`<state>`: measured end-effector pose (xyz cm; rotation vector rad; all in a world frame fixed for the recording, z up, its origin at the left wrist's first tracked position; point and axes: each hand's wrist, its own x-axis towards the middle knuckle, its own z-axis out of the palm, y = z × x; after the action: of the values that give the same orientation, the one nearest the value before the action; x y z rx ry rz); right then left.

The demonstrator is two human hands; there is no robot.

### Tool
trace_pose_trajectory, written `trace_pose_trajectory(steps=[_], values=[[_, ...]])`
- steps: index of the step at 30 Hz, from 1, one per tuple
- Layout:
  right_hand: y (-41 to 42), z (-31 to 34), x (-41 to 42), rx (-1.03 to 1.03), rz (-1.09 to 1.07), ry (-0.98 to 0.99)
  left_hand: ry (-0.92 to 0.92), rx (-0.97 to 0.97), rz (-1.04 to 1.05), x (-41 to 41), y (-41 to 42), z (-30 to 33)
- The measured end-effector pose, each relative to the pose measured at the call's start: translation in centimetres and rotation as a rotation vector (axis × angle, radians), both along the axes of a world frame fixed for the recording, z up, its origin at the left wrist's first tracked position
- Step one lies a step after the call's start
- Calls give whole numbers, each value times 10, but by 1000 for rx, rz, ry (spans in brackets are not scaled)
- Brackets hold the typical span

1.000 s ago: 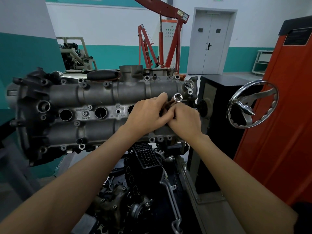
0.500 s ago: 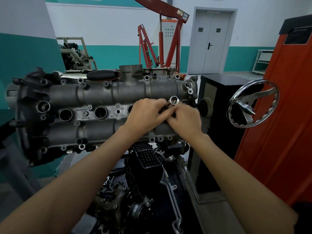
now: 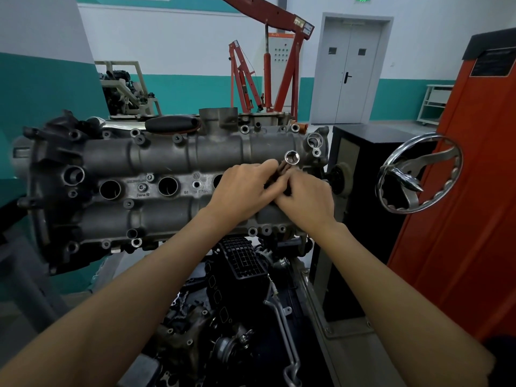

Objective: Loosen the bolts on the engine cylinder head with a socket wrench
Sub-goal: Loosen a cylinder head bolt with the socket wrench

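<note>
We see the engine cylinder head point(image 3: 167, 169) mounted on its side in front of us, its grey cover facing the camera, with round plug wells in a row along its middle and small bolts point(image 3: 252, 231) dotted along its upper and lower edges. Both of our hands meet over the right end of the cylinder head. Our left hand point(image 3: 243, 188) lies with its fingers curled around the dark, brownish shaft of the socket wrench point(image 3: 283, 170), and our right hand point(image 3: 307, 199) closes on the same tool from the right, its fingers folded against the shaft just below the left hand's fingertips. The shiny socket end sticks out above both hands, its open mouth turned towards us, just beside the upper right corner of the cylinder head. We cannot tell whether any part of the tool touches a bolt, since the hands hide its lower end.

To the right of the cylinder head a chrome handwheel point(image 3: 418, 174) stands out from a black cabinet point(image 3: 363, 163), with an orange cabinet point(image 3: 460, 191) further right. Behind the cylinder head a red engine hoist point(image 3: 268, 65) stands against the teal and white wall, near a grey double door point(image 3: 351, 68). Below the cylinder head sits the dark engine block point(image 3: 237, 303) with its black grilled part.
</note>
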<state>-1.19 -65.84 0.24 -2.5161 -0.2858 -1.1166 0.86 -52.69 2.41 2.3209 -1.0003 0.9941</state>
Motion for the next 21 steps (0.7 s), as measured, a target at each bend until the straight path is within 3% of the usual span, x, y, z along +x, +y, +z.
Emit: trace_pose_trajectory(steps=[4,9,21], values=[[0,-1,-2,7,3,-76,-31,-14,-28,-1,0,-1],[-2,-2,3,-40,-42,27,-45,30,-8,-2,0,-1],[-1,-1,1,-4,-13,22,-50,-25,-9,-1,-1,-2]])
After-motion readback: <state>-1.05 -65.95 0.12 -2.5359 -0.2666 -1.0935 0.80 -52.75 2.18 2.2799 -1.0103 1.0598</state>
